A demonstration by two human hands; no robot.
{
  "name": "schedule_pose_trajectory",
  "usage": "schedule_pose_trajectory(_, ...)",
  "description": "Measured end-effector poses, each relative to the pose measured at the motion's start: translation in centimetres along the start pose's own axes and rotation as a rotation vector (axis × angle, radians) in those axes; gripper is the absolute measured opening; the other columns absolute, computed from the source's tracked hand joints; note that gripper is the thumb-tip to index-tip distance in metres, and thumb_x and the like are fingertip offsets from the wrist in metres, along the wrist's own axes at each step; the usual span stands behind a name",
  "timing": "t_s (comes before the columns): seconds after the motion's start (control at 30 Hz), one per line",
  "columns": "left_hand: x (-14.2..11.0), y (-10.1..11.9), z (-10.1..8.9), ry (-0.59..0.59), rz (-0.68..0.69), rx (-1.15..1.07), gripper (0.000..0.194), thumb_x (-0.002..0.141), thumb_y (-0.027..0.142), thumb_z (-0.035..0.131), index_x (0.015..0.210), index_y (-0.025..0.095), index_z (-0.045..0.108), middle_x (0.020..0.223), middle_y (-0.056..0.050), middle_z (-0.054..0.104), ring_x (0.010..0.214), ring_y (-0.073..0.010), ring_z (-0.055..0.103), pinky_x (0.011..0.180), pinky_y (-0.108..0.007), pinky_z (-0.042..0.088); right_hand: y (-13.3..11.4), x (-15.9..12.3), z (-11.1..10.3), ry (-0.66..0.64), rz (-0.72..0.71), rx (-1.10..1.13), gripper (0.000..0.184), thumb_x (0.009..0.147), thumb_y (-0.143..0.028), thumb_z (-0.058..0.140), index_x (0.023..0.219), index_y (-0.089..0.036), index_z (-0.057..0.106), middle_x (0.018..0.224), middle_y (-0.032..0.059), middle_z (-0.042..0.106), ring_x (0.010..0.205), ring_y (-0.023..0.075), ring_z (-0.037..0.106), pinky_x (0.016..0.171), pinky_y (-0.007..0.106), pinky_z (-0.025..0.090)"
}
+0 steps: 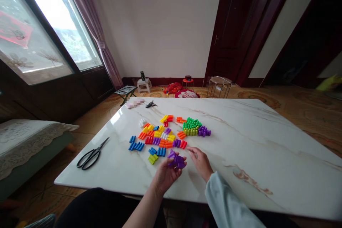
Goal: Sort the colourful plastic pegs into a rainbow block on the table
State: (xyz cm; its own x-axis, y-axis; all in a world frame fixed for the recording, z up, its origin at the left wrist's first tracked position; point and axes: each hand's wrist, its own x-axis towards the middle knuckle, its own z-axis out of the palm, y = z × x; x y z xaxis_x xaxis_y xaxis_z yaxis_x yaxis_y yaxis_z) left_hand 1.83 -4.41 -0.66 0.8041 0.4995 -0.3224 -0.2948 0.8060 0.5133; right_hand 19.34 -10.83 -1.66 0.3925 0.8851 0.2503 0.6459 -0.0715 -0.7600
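Note:
My left hand is turned palm up and closed around a small cluster of purple plastic pieces. To its right, my right hand hovers just over the table, fingers partly bent with a gap between them, and I see nothing in it. Nearest to its fingertips lie red pieces. Beyond both hands, short tube-like plastic pieces lie in small colour groups: blue, lime, orange and yellow. Green pieces stand packed together beside a purple bunch.
Black-handled scissors lie on the marble-patterned table at left. A dark clip-like tool rests near the far edge. Stools stand on the floor beyond, and a cloth-covered seat is at left.

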Motion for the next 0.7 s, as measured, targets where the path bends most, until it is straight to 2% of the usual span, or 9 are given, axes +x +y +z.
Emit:
schedule_pose_trajectory(0.1,0.6,-0.8,0.3,0.066,0.037,0.134,0.04,0.073,0.032,0.061,0.109,0.016,0.054,0.097,-0.011,0.068,0.082,-0.0194,0.067,0.059,-0.023,0.046,-2.0,-1.5,-0.2,0.062,0.086,0.241,0.033,0.09,-0.035,0.044,0.11,-0.017,0.063,0.107,0.0089,0.066,0.087,0.0191,0.063,0.072,0.029,0.053)
schedule_pose_trajectory(0.2,1.3,-1.2,0.8,0.154,0.088,0.45,0.033,0.076,0.037,0.055,0.101,0.017,0.056,0.08,-0.005,0.065,0.066,-0.0157,0.062,0.05,-0.022,0.04,-3.6,-2.6,-0.5,-0.006,0.002,0.266,0.037,0.085,-0.03,0.052,0.119,-0.02,0.059,0.116,0.0076,0.06,0.082,0.0163,0.061,0.066,0.026,0.052)
schedule_pose_trajectory(0.27,1.6,-1.1,1.3,0.201,0.155,0.783,0.025,0.077,0.036,0.05,0.092,0.017,0.058,0.073,-0.002,0.061,0.062,-0.0149,0.057,0.052,-0.024,0.038,-4.3,-3.0,-0.7,-0.039,-0.051,0.206,0.04,0.082,-0.023,0.053,0.122,-0.022,0.057,0.116,0.0059,0.06,0.079,0.0152,0.059,0.069,0.026,0.052)
schedule_pose_trajectory(0.33,1.7,-0.8,1.8,0.223,0.282,1.173,0.019,0.076,0.032,0.05,0.082,0.017,0.059,0.072,-0.002,0.06,0.066,-0.0161,0.056,0.058,-0.026,0.039,-4.5,-3.2,-1.0,-0.027,-0.085,0.077,0.043,0.078,-0.015,0.052,0.121,-0.023,0.058,0.111,0.0046,0.061,0.081,0.0162,0.057,0.076,0.028,0.051)
schedule_pose_trajectory(0.4,1.7,-0.7,2.2,0.219,0.41,1.531,0.015,0.076,0.029,0.05,0.076,0.017,0.06,0.074,-0.003,0.059,0.072,-0.0177,0.057,0.064,-0.028,0.038,-4.5,-3.4,-1.3,0.009,-0.106,-0.08,0.045,0.074,-0.008,0.05,0.115,-0.023,0.059,0.105,0.0041,0.063,0.087,0.0183,0.056,0.081,0.03,0.049)
schedule_pose_trajectory(0.47,1.7,-0.8,2.4,0.185,0.463,1.795,0.015,0.076,0.03,0.052,0.077,0.018,0.061,0.077,-0.003,0.06,0.073,-0.0184,0.058,0.064,-0.028,0.037,-4.1,-3.6,-1.4,0.037,-0.122,-0.201,0.042,0.069,-0.004,0.048,0.105,-0.022,0.06,0.099,0.004,0.063,0.092,0.0195,0.056,0.083,0.029,0.047)
schedule_pose_trajectory(0.57,1.7,-1.1,2.6,0.09,0.493,1.999,0.016,0.076,0.031,0.054,0.081,0.02,0.063,0.079,-0.004,0.06,0.075,-0.0188,0.059,0.063,-0.028,0.035,-3.1,-4.0,-1.0,0.061,-0.102,-0.277,0.032,0.063,-0.001,0.046,0.086,-0.021,0.057,0.088,0.0032,0.062,0.086,0.0188,0.057,0.076,0.027,0.046)
schedule_pose_trajectory(0.7,2.2,-1.3,2.5,0.061,0.539,2.013,0.024,0.082,0.042,0.053,0.084,0.021,0.065,0.08,-0.003,0.061,0.078,-0.0196,0.061,0.064,-0.028,0.035,-0.9,-4.4,-0.3,0.056,-0.041,-0.18,0.019,0.065,-0.005,0.046,0.074,-0.02,0.053,0.075,-0.0003,0.059,0.067,0.0147,0.054,0.062,0.023,0.043)
